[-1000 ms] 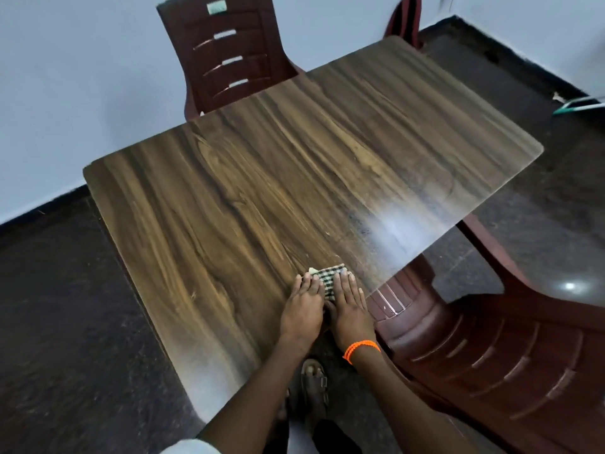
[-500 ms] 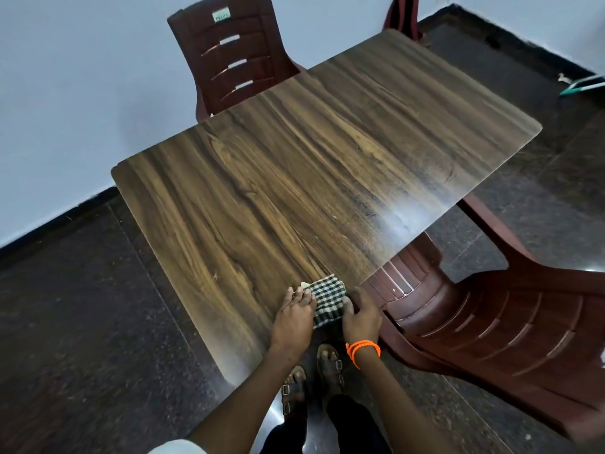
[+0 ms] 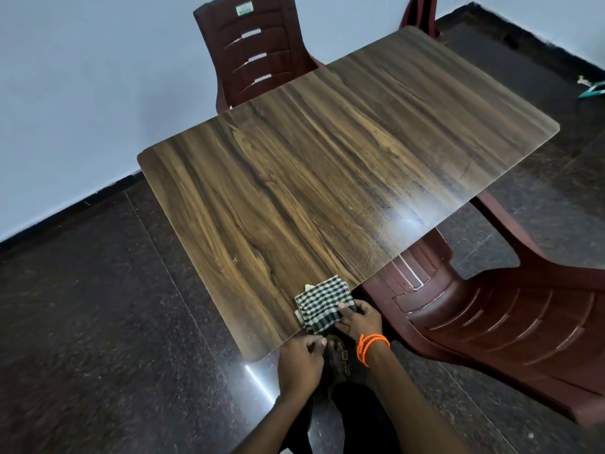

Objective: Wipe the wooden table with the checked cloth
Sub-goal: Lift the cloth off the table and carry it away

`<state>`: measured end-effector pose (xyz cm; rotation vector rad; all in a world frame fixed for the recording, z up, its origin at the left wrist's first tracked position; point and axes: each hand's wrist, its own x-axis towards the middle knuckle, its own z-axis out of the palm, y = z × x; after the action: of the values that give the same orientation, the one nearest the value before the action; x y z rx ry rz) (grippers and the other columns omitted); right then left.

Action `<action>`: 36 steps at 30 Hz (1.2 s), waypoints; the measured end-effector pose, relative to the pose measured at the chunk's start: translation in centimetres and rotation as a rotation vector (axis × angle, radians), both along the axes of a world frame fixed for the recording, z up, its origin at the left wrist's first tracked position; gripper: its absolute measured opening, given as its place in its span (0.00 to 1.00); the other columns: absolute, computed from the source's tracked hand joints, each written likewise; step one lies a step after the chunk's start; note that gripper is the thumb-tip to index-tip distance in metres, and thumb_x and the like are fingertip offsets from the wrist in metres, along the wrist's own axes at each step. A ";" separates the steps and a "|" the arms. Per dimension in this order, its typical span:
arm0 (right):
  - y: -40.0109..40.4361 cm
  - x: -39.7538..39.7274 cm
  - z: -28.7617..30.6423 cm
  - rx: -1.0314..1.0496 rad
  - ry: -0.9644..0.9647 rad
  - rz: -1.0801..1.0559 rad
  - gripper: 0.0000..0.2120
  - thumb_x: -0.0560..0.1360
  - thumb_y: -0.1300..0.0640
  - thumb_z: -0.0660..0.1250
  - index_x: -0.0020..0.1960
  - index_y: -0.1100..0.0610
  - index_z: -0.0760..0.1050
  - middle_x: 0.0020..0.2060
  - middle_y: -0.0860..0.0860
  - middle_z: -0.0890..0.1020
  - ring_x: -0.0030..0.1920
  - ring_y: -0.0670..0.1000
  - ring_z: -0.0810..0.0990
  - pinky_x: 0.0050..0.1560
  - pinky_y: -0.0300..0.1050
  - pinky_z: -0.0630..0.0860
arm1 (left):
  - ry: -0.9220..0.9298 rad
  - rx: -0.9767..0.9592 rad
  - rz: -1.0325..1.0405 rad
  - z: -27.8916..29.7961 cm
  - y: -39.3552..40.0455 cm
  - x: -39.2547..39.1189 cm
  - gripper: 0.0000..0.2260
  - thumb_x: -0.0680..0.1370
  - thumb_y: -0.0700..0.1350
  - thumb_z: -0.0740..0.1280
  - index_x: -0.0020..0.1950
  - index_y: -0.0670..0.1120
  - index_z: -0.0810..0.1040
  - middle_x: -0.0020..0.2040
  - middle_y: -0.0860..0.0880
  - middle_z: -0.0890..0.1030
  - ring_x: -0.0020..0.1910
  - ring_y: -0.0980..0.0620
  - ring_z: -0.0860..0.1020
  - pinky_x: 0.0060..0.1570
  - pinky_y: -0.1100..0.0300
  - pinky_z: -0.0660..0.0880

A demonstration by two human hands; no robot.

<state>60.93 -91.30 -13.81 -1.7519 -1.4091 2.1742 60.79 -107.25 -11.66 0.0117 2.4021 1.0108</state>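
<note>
Your checked cloth (image 3: 322, 304) sits folded at the near edge of the wooden surface (image 3: 327, 178), part of it hanging over the rim. Your right hand (image 3: 358, 317) has a grip on its near-right corner, thumb on top; your left hand (image 3: 299, 358) is just off the edge below it, fingers curled, and whether it pinches the overhang I cannot tell. The broad top beyond shows no sign of wiping, so I judge nearly all the work remains

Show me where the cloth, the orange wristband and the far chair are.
cloth (image 3: 322, 304), head view, middle of the folded checks
wristband (image 3: 371, 345), head view, strands on the right wrist
far chair (image 3: 252, 54), head view, slatted backrest
</note>
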 end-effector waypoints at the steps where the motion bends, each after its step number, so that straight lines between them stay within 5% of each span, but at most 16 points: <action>1: -0.1 0.1 0.2 0.001 0.001 0.012 0.05 0.74 0.65 0.72 0.46 0.61 0.75 0.48 0.64 0.82 0.49 0.64 0.83 0.49 0.57 0.81 | -0.191 0.042 0.122 -0.2 -0.2 0.5 0.10 0.73 0.57 0.71 0.44 0.52 0.86 0.36 0.56 0.85 0.38 0.57 0.83 0.45 0.57 0.82; 3: -0.2 0.3 0.7 0.001 0.016 0.031 0.06 0.74 0.67 0.72 0.47 0.61 0.76 0.49 0.64 0.82 0.51 0.65 0.83 0.50 0.58 0.81 | -0.573 0.159 0.371 0.0 -0.3 0.3 0.17 0.71 0.61 0.74 0.44 0.48 0.85 0.35 0.53 0.85 0.36 0.53 0.82 0.44 0.56 0.81; 5: 0.3 0.5 1.3 0.009 0.032 0.061 0.08 0.73 0.67 0.73 0.49 0.62 0.77 0.49 0.63 0.83 0.51 0.66 0.84 0.49 0.58 0.82 | -0.869 0.385 0.473 0.0 -0.1 -0.6 0.19 0.72 0.63 0.72 0.51 0.48 0.83 0.46 0.50 0.86 0.45 0.52 0.83 0.53 0.54 0.78; 8: 1.4 0.9 2.5 0.020 0.048 0.134 0.10 0.72 0.67 0.74 0.51 0.62 0.78 0.49 0.62 0.84 0.47 0.63 0.85 0.47 0.57 0.83 | -1.012 0.649 0.559 0.1 0.4 -1.8 0.21 0.76 0.62 0.68 0.60 0.48 0.78 0.58 0.46 0.82 0.58 0.48 0.80 0.60 0.53 0.75; 15: 4.9 2.8 5.9 -0.011 0.092 0.101 0.10 0.72 0.70 0.72 0.45 0.58 0.76 0.41 0.56 0.84 0.33 0.54 0.84 0.33 0.47 0.83 | -0.965 0.630 0.563 1.5 4.1 -2.6 0.19 0.75 0.54 0.72 0.60 0.44 0.80 0.56 0.45 0.83 0.53 0.48 0.80 0.40 0.56 0.78; 23: 11.1 5.1 11.8 0.039 0.202 0.100 0.13 0.69 0.76 0.70 0.45 0.60 0.76 0.41 0.58 0.83 0.38 0.54 0.85 0.33 0.45 0.81 | -0.711 0.649 0.306 7.0 10.2 -3.9 0.08 0.76 0.49 0.72 0.54 0.49 0.83 0.48 0.52 0.87 0.42 0.58 0.83 0.36 0.64 0.77; 29: 17.5 7.7 17.0 0.102 0.323 0.069 0.07 0.71 0.62 0.75 0.42 0.58 0.77 0.41 0.59 0.86 0.41 0.56 0.86 0.42 0.49 0.83 | -0.563 0.754 0.136 12.7 16.8 -3.5 0.10 0.74 0.42 0.74 0.55 0.43 0.84 0.50 0.45 0.87 0.49 0.49 0.85 0.53 0.54 0.80; 36: 26.6 14.2 22.3 0.163 0.360 -0.017 0.07 0.73 0.67 0.71 0.41 0.60 0.74 0.38 0.60 0.82 0.35 0.56 0.83 0.33 0.46 0.81 | -0.509 0.752 0.075 18.9 27.2 2.5 0.07 0.75 0.40 0.73 0.52 0.43 0.85 0.43 0.47 0.87 0.36 0.56 0.85 0.31 0.66 0.78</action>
<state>75.12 -64.73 8.51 -1.2381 -1.4235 2.1546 63.32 -80.06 7.25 -0.0602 1.4837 1.6617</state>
